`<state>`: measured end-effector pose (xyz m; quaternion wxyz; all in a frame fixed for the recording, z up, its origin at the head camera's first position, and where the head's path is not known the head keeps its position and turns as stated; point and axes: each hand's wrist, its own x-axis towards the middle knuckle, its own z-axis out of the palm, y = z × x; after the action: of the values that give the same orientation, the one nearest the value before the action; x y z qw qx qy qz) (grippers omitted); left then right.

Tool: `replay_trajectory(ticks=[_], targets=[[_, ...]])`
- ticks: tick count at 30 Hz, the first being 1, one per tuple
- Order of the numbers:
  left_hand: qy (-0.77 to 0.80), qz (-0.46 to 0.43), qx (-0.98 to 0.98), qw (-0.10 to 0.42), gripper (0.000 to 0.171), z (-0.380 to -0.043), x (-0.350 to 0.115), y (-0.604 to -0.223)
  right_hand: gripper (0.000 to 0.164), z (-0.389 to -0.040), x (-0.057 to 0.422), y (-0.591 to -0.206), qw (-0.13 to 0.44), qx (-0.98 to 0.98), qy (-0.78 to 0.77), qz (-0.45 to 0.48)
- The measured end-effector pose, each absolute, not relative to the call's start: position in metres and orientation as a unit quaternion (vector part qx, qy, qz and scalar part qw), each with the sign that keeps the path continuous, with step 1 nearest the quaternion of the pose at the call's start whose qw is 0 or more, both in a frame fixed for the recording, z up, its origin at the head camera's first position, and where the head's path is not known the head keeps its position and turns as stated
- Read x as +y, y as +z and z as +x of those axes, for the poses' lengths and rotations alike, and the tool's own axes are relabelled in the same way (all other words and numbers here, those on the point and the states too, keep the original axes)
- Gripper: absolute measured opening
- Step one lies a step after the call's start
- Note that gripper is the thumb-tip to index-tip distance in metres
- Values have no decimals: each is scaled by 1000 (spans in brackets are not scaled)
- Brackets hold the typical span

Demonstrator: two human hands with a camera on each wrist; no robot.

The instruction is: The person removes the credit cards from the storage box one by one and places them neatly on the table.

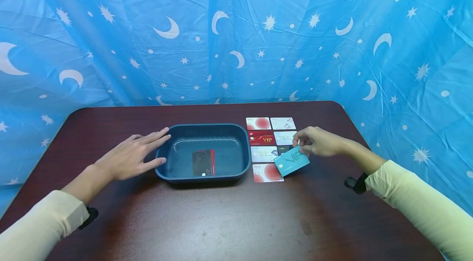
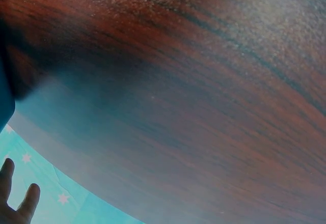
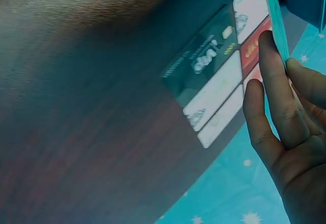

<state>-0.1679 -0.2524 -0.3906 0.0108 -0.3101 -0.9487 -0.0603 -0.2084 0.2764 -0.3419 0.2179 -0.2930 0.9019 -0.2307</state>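
Observation:
In the head view, my right hand [image 1: 320, 142] pinches a teal VIP card [image 1: 292, 161] by its upper right corner, tilted above the rows of cards. The right wrist view shows that card [image 3: 276, 23] nearly edge-on between thumb and fingers. Below it lies a dark card [image 3: 204, 61], partly covered in the head view. My left hand [image 1: 127, 156] touches the left rim of a dark blue tray [image 1: 203, 178], its fingers extended. Inside the tray lies a black and red VIP card [image 1: 203, 162]. Only two fingertips of the left hand [image 2: 20, 198] appear in the left wrist view.
Right of the tray, several cards lie in two columns, among them a red VIP card [image 1: 261, 138], a white card [image 1: 283, 123] and a red-circle card [image 1: 267, 173]. A brown table [image 1: 221, 220] holds everything. Behind it hangs a blue star-and-moon curtain [image 1: 251, 39].

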Motion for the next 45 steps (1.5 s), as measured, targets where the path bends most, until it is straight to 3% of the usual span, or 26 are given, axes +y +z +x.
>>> replay_trajectory(ticks=[19, 34, 45], targets=[[-62, -305, -950, 8, 70, -168, -251, -392, 10, -192, 313, -376, 255, 890, -297, -233], [-65, -304, -950, 8, 70, -169, -252, -392, 10, -186, 313, -390, 292, 886, -311, -184], [-69, -306, -950, 8, 69, -168, -252, -392, 10, -186, 312, -391, 294, 884, -305, -197]])
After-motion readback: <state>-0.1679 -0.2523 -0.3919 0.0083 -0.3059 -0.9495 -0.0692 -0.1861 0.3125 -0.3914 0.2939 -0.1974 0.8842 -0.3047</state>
